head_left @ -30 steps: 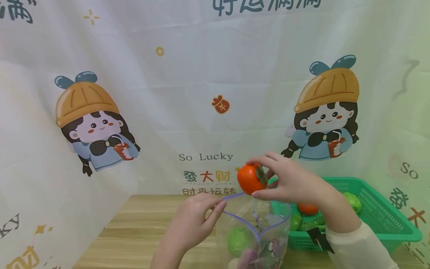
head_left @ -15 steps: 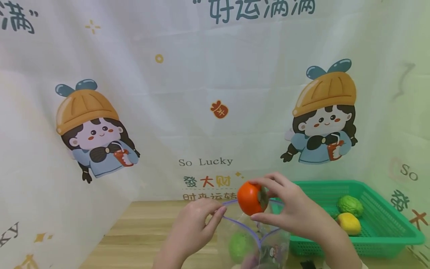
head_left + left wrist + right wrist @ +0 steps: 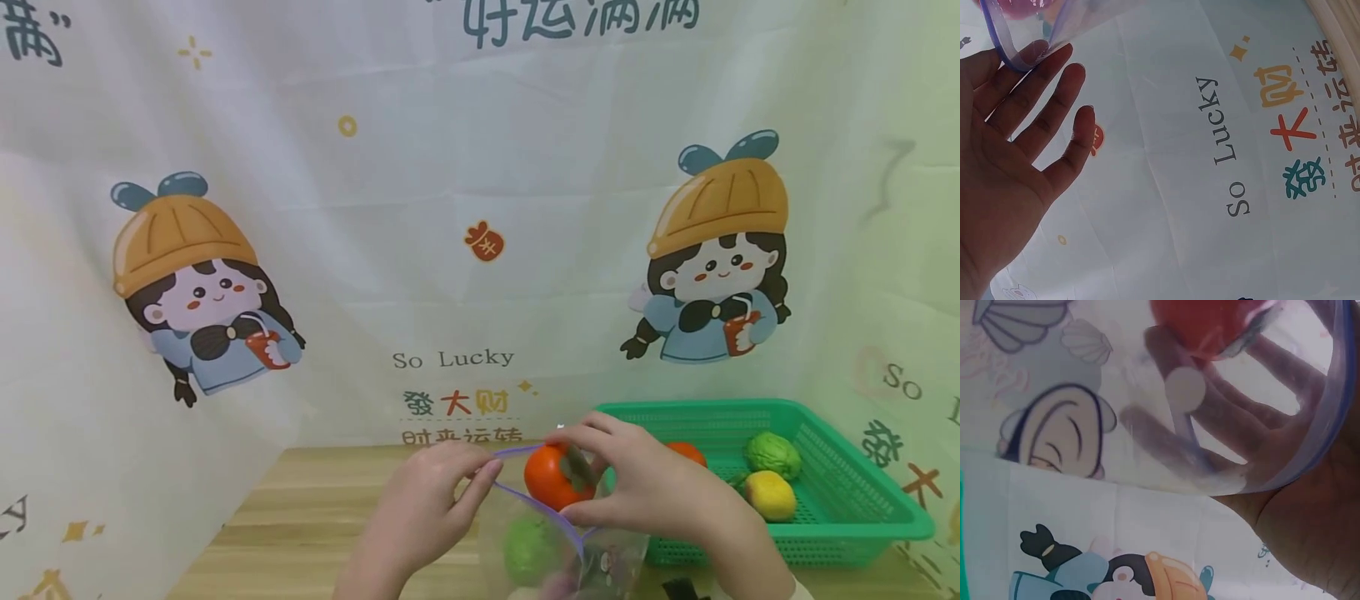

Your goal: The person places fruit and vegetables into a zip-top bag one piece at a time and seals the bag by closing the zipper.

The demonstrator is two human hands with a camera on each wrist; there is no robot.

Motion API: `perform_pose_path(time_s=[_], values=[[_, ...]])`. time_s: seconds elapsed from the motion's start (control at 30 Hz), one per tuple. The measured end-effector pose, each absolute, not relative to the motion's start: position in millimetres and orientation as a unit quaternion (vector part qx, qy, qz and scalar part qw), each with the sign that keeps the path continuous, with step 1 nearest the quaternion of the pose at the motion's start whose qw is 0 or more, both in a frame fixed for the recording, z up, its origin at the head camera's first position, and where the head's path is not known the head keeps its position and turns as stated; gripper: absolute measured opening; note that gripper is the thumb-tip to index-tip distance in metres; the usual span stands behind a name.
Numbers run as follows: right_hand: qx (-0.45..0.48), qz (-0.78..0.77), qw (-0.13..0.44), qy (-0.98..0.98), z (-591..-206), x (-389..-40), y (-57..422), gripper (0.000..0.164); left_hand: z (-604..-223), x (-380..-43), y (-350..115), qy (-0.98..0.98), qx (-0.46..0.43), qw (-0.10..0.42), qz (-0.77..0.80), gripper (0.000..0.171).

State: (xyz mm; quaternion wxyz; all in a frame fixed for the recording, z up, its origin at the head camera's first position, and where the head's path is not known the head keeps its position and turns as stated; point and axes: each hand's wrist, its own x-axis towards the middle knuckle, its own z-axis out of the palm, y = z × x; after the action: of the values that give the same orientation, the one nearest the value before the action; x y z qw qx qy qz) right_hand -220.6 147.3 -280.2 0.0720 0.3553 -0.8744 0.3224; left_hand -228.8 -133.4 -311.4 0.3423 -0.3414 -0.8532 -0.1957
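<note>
An orange-red persimmon (image 3: 546, 482) with dark green leaves sits between the thumb and fingers of my right hand (image 3: 641, 479), within the mouth of a clear zip bag (image 3: 495, 542). Through the bag's printed plastic, the right wrist view shows this hand's fingers and the persimmon (image 3: 1210, 325). My left hand (image 3: 431, 500) pinches the bag's purple rim between thumb and index finger, its other fingers loosely extended in the left wrist view. Inside the bag a round green vegetable (image 3: 528, 550) shows, with something pale and purple below it, too blurred to name.
Right of the bag stands a green plastic basket (image 3: 862, 532) holding a yellow fruit (image 3: 771, 497), a wrinkled green vegetable (image 3: 772, 456) and an orange-red fruit (image 3: 686, 453) partly behind my right hand. A printed cloth (image 3: 337, 292) hangs behind the wooden table (image 3: 315, 508).
My right hand has lowered the persimmon from above the bag into its mouth. The left hand keeps its pinch on the rim. The head view has shifted slightly.
</note>
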Motion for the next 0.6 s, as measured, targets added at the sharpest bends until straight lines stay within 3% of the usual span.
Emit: perform_pose_path(time_s=[0.2,0.6], values=[[0.327,0.301,0.053,-0.894,-277.8,-225.4,154.5,0.063,-310.4,-229.6,-132.4,-0.852,-0.344,0.345,-0.192,0.014],[0.328,0.313,0.103,-0.886,-279.3,-225.7,153.2,0.048,-310.3,-227.7,-136.6,-0.869,-0.314,0.329,-0.194,0.015]])
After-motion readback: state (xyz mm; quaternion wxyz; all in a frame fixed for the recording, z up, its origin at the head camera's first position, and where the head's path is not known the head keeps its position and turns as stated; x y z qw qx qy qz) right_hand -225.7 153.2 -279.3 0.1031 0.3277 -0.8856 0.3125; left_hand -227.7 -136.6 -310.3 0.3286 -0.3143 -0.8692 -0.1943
